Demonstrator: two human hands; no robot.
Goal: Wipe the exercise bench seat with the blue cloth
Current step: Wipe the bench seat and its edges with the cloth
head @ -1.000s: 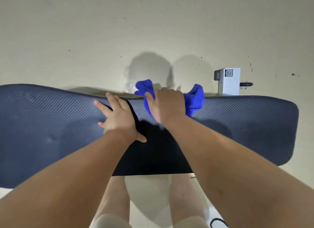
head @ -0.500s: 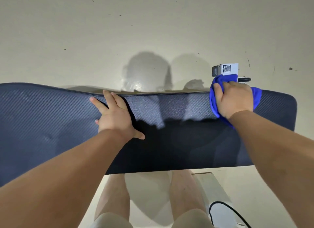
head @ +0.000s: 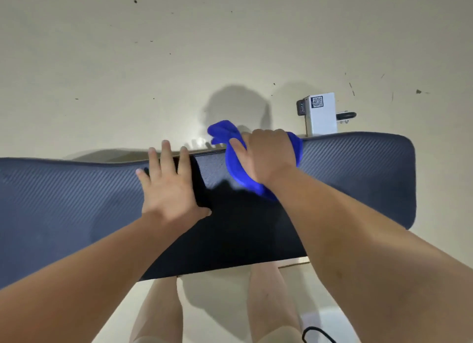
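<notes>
The exercise bench seat (head: 358,179) is a long dark blue-grey pad with a ribbed texture, running across the view from left to right. My right hand (head: 268,156) presses the blue cloth (head: 236,166) onto the pad near its far edge, right of centre. Part of the cloth sticks out past the far edge to the left of my fingers. My left hand (head: 169,186) lies flat on the pad with its fingers spread, reaching the far edge, just left of the cloth.
A white metal post (head: 321,113) with a QR label and a black knob stands behind the bench's far edge at the right. Pale floor (head: 179,61) lies beyond. My bare legs (head: 271,299) and a black cable (head: 313,335) show below the near edge.
My right hand swept the cloth to the right along the far edge toward the white post, then came back left toward the centre. My left hand stayed flat on the pad.
</notes>
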